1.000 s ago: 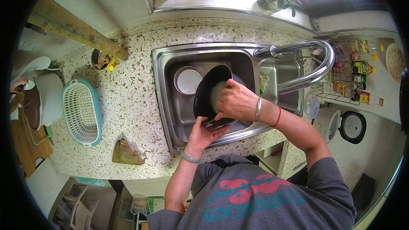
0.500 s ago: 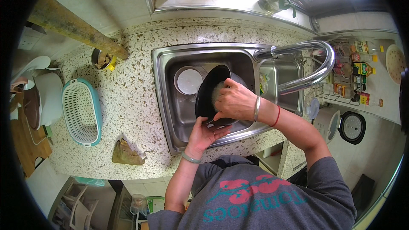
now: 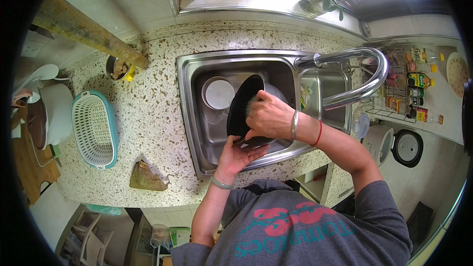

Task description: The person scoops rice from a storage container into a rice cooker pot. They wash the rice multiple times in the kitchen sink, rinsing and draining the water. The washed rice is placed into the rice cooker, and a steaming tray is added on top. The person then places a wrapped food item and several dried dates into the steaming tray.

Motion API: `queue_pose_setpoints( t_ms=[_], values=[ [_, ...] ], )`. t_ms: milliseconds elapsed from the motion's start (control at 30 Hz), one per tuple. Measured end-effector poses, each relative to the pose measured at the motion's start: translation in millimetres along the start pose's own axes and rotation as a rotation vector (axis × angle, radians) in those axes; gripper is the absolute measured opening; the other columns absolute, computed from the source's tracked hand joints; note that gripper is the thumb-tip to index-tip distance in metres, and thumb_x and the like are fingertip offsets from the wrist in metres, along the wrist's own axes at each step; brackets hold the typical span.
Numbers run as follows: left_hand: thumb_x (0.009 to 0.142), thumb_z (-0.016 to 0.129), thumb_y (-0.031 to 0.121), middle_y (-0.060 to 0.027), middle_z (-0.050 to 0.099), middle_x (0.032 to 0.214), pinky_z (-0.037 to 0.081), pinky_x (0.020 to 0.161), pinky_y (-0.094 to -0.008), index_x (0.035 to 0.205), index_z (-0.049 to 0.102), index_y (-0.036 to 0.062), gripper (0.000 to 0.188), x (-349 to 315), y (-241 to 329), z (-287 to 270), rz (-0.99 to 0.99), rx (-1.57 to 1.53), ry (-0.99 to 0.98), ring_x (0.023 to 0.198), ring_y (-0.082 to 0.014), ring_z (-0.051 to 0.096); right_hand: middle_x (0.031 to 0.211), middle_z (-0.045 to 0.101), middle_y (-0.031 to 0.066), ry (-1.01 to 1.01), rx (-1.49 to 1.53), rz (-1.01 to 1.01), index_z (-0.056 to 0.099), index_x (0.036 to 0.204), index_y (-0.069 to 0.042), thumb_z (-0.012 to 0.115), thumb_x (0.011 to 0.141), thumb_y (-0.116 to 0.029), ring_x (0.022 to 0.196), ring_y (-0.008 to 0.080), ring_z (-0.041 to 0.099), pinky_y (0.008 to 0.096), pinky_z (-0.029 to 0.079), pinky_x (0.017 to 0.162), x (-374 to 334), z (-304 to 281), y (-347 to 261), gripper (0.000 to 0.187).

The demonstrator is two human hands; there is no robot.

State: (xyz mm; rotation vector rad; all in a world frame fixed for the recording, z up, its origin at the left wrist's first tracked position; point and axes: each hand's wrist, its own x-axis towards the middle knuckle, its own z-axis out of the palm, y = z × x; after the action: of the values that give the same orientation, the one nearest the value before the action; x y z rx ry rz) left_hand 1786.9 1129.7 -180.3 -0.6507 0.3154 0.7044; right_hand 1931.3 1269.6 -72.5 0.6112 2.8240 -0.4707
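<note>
A black pan (image 3: 240,113) leans tilted on its side in the left basin of the steel sink (image 3: 197,160), its dark inside turned to the left. My left hand (image 3: 233,158) grips its near rim from below, thumb at the edge. Inside the pan my right hand (image 3: 274,119) is closed round a greyish mesh scouring pad (image 3: 251,103), mostly hidden behind the fingers and pressed to the inner wall. Left of the pan, a round white bowl (image 3: 219,93) sits on the basin floor.
A chrome tap (image 3: 379,76) arches over the smaller right basin. On the left counter stand a teal-and-white basket (image 3: 114,133), a crumpled brown packet (image 3: 148,176) and a yellow-handled cup (image 3: 129,75). At the right, a wire rack (image 3: 389,113) holds several bottles.
My right hand has shifted very slightly to the left inside the pan, and the pan has tipped a touch. My left hand keeps its hold on the rim.
</note>
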Motion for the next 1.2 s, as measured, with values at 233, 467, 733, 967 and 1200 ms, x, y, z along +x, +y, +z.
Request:
queue_pose_setpoints(
  t_ms=[233, 467, 733, 967, 1200],
  values=[
    [0.092, 0.048, 0.03, -0.0377, 0.037, 0.139, 0.036, 0.108, -0.06, 0.132, 0.036, -0.0138, 0.061, 1.3, -0.8, -4.4, -0.008, -0.004, -0.007, 0.13, -0.0553, 0.037, 0.061, 0.058, 0.0011, 0.013, -0.009, 0.003, 0.064, 0.065, -0.012, 0.063, 0.079, -0.053, 0.07, 0.0185, 0.06, 0.0329, 0.039, 0.076, -3.0, 4.1, -1.3, 0.044],
    [0.092, 0.047, 0.03, -0.0353, 0.04, 0.138, 0.038, 0.107, -0.0594, 0.132, 0.038, -0.0123, 0.059, 4.2, -7.1, -5.8, -0.042, 0.048, 0.009, 0.127, -0.0529, 0.042, 0.065, 0.058, 0.0006, 0.015, -0.019, 0.054, 0.063, 0.066, -0.012, 0.063, 0.079, -0.054, 0.075, 0.0176, 0.059, 0.0331, 0.04, 0.077, -19.8, 11.0, -5.0, 0.044],
    [0.085, 0.056, 0.01, -0.0127, 0.054, 0.124, 0.059, 0.08, -0.0428, 0.14, 0.035, 0.0027, 0.059, 4.8, -18.7, -4.0, 0.489, 0.633, 0.333, 0.105, -0.0257, 0.062, 0.072, 0.058, 0.0017, 0.207, 0.038, 0.189, 0.062, 0.072, -0.012, 0.064, 0.081, -0.049, 0.08, 0.019, 0.057, 0.037, 0.041, 0.095, -94.9, 65.6, -21.5, 0.038],
    [0.079, 0.056, -0.002, -0.0113, 0.039, 0.144, 0.037, 0.106, -0.0316, 0.151, 0.019, 0.0032, 0.081, 6.5, -27.2, 26.2, 0.973, 1.141, 0.339, 0.127, -0.0202, 0.045, 0.086, 0.066, 0.003, 0.641, 0.397, 0.408, 0.069, 0.084, -0.011, 0.072, 0.082, -0.027, 0.088, 0.0215, 0.061, 0.0365, 0.047, 0.086, -110.4, 78.6, -30.6, 0.016],
    [0.083, 0.057, -0.001, -0.0064, 0.05, 0.128, 0.05, 0.092, -0.0321, 0.141, 0.033, 0.0067, 0.064, 6.4, -45.3, 63.9, 0.787, 1.044, 0.302, 0.111, -0.0162, 0.055, 0.067, 0.068, 0.0061, 1.007, 1.036, 1.095, 0.069, 0.076, -0.002, 0.058, 0.096, -0.03, 0.055, 0.0138, 0.062, 0.0301, 0.047, 0.05, -148.8, 59.7, 51.6, 0.036]
  ],
)
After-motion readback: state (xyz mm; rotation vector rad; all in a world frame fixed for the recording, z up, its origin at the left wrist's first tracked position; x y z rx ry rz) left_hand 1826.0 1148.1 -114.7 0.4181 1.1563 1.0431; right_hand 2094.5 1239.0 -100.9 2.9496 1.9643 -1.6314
